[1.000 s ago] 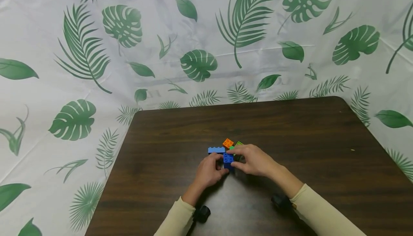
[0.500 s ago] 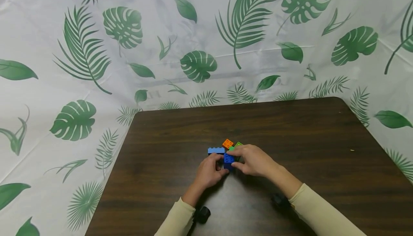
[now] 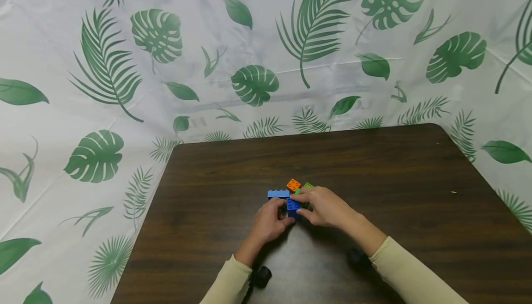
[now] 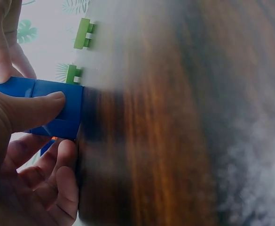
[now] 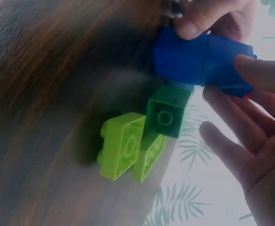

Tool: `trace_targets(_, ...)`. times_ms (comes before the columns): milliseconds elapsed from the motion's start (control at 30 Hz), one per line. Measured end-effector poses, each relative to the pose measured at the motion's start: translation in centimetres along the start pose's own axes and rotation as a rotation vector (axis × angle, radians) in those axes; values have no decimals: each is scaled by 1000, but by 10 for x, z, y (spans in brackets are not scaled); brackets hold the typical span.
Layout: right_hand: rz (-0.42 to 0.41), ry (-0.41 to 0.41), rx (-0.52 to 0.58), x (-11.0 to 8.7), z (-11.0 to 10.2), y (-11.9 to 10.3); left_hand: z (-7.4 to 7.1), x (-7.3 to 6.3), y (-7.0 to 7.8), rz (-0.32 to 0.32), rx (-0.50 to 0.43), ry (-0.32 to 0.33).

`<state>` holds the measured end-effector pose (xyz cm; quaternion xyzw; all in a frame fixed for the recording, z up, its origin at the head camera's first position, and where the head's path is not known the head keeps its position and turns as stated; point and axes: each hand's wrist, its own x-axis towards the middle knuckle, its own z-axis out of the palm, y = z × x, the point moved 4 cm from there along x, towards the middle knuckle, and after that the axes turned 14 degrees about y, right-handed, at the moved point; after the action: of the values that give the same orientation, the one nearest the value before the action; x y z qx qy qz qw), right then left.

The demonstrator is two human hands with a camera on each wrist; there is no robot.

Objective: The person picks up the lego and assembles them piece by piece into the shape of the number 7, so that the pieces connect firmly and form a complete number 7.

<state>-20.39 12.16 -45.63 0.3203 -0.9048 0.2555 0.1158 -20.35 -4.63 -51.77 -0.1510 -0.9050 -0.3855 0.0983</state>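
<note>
Two blue toy building bricks stand one on top of the other on the dark table, with a thin seam between them. My left hand holds the lower blue brick by its sides, the thumb lying along its face. The upper blue brick is pinched between thumb and fingers of my right hand. In the right wrist view it sits slightly tilted against the lower one. A green brick lies on its side close to the stack, beside two lime green bricks, also on their sides.
A longer light blue brick lies just beyond my left hand. Behind the stack is an orange brick. The wooden table reaches back to a leaf-printed curtain. A tiny pale speck lies on the right.
The upper blue brick and my right hand have shifted very slightly, first right, then back left. My left hand stays in place.
</note>
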Motion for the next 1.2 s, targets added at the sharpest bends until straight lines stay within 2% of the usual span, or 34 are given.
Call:
trace_targets(200, 5, 32, 31, -3, 1, 1, -2, 1, 2, 20, -6, -10)
trace_targets(433, 2, 60, 25, -5, 3, 2, -3, 2, 4, 38, -116, -20)
trace_targets(567, 37, 55, 26, -8, 4, 4, -1, 2, 5, 18, -156, -22)
trace_targets(833, 115, 12, 59, -8, 3, 13, 1, 3, 3, -31, -155, 0)
trace_targets(1033, 231, 86, 5, -5, 4, 28, 2, 2, -1, -105, -178, -9)
trace_targets(1133, 235, 101, -37, -5, 10, 34, 3, 3, -2, -103, -184, -11)
trace_targets(1200, 208, 106, -78, -5, 15, 36, 3, 3, -2, -87, -172, -12)
